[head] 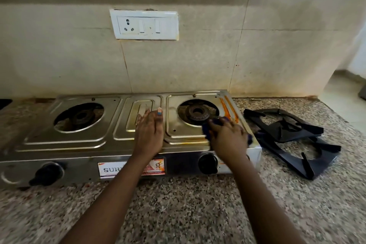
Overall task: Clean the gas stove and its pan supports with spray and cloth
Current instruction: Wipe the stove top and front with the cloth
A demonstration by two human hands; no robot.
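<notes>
A steel two-burner gas stove (65, 142) sits on the granite counter, both burners bare. My left hand (149, 130) lies flat on the stove's middle panel, fingers straight. My right hand (227, 136) presses a dark blue cloth (207, 128) onto the stove top just in front of the right burner (197, 114); most of the cloth is hidden under the hand. Orange stains (227, 108) streak the stove's right edge. Two black pan supports (287, 134) lie stacked on the counter to the right of the stove. No spray bottle is in view.
Speckled granite counter (178, 204) stretches in front of the stove. A tiled wall with a white socket and switch plate (145, 24) rises behind it. Two black knobs (208, 163) stick out of the stove's front. The counter ends at the far right.
</notes>
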